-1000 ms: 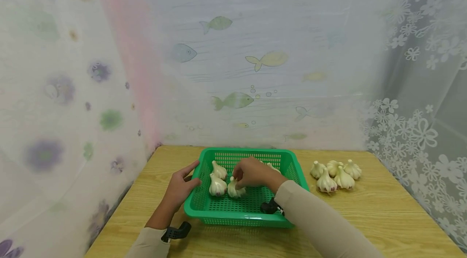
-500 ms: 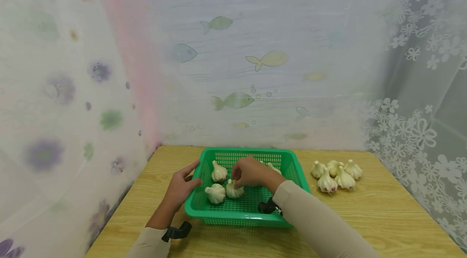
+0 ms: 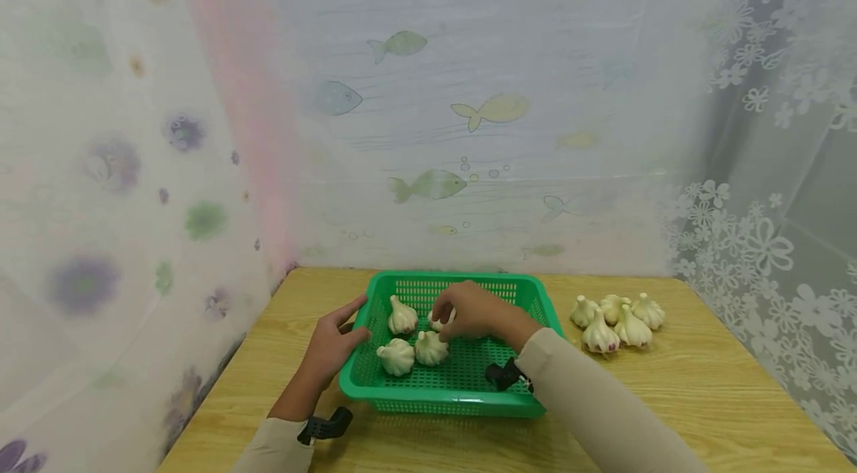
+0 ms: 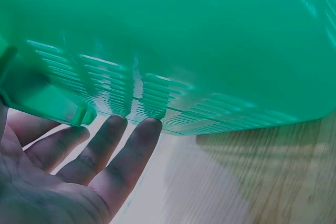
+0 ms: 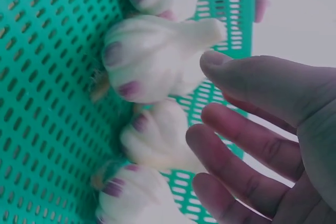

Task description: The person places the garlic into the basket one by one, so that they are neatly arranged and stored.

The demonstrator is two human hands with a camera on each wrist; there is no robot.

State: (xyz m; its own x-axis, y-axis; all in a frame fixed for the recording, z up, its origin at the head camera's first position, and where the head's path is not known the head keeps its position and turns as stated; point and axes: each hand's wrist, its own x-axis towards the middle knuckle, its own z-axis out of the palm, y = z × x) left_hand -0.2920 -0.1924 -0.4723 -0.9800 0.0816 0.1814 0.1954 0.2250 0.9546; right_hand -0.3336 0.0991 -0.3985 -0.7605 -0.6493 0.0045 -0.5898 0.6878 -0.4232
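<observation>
**Head view: garlic going into the green basket**

Head view shows a green plastic basket (image 3: 455,384) on a wooden table (image 3: 703,391), with three garlic bulbs in plain sight inside it: one upright near the left wall (image 3: 402,315), one tipped on its side at the front left (image 3: 396,356), and one beside it (image 3: 431,347). The right hand (image 3: 472,311) hovers over the middle of the basket; a fourth bulb (image 3: 438,324) peeks out under its fingers. From the right wrist view the fingers (image 5: 247,145) look relaxed and spread just above the bulbs (image 5: 152,66), gripping nothing that can be made out. The left hand (image 3: 332,343) is released too, its straight fingers (image 4: 126,156) lying against the basket's left outer wall, thumb up by the rim.

Five more garlic bulbs (image 3: 617,318) sit in a cluster on the table, well to the right of the basket.

To do this step well, the left hand would best keep bracing the wall so the light basket does not slide. The right hand should lift clear straight up, so the sleeve does not knock the upright bulbs over.
</observation>
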